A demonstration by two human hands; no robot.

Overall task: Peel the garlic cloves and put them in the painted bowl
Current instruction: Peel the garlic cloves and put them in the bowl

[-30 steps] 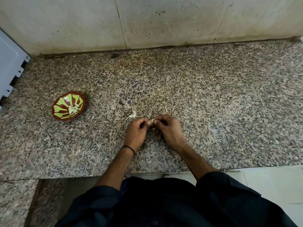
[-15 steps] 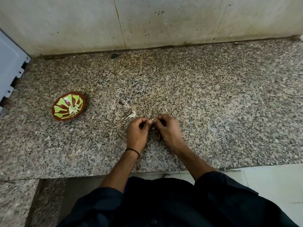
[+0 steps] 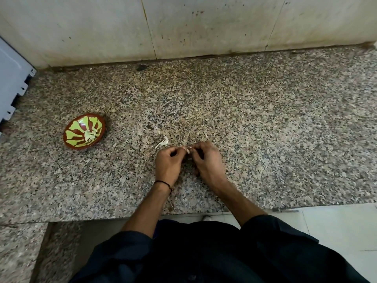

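Both hands meet over the middle of the speckled granite counter (image 3: 265, 123). My left hand (image 3: 168, 163) and my right hand (image 3: 208, 161) pinch one small pale garlic clove (image 3: 188, 150) between their fingertips; most of it is hidden by the fingers. A white scrap of garlic skin (image 3: 163, 141) lies on the counter just beyond my left hand. The painted bowl (image 3: 70, 130), brown with yellow-green petals, sits far to the left, about a hand's length from my left hand. Several peeled cloves (image 3: 90, 135) lie in its middle.
A stained tiled wall (image 3: 183, 27) rises behind the counter. A grey-blue plastic panel (image 3: 12, 82) juts in at the far left edge. The counter's front edge runs just under my forearms, with white floor tiles (image 3: 336, 227) below right.
Both hands stay together on the clove with only small finger movements. The bowl and skin scrap have not moved.
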